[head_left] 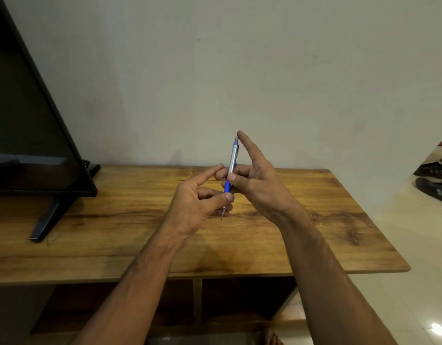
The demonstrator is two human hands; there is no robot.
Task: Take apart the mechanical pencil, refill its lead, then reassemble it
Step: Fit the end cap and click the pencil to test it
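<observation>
Pencil [231, 168] looks whole between our left hand [202, 197] fingers pinching its blue grip and right hand [254, 175] gripping the barrel, so we judge everything remains.

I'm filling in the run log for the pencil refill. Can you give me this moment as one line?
mechanical pencil: near-upright, tip down, assembled | left hand: pinching blue grip | right hand: holding barrel, forefinger on cap | wooden table: under hands

Both hands, left hand [198, 197] and right hand [256, 178], hold the mechanical pencil [230, 170] nearly upright above the wooden table [115, 232].
</observation>
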